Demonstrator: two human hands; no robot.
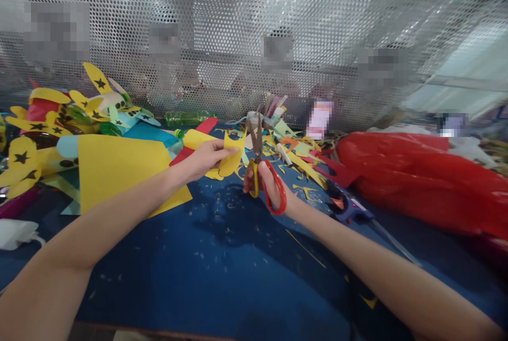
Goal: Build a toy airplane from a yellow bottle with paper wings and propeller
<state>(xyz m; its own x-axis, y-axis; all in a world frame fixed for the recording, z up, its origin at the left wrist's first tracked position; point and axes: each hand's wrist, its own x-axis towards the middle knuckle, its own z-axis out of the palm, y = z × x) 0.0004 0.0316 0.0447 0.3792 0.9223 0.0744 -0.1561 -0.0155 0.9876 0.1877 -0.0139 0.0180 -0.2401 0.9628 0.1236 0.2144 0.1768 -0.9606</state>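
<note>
My left hand [208,157] pinches a small piece of yellow paper [233,157] with a curved cut edge, held above the table. To its right, my right hand [265,177] grips a pair of scissors [257,143] with one red and one yellow handle loop. Their blades point up and away, slightly parted, and look apart from the paper. Under my left forearm lies a large yellow sheet [119,169]. Behind my left hand is a yellow and red paper shape [195,139] beside a green bottle neck.
Paper-covered bottle planes with black stars [101,83] crowd the left. Cut scraps [305,164] litter the blue table [222,277]. A purple glue gun [353,209] and a red plastic bag [420,182] lie right. A perforated metal screen [230,2] stands behind.
</note>
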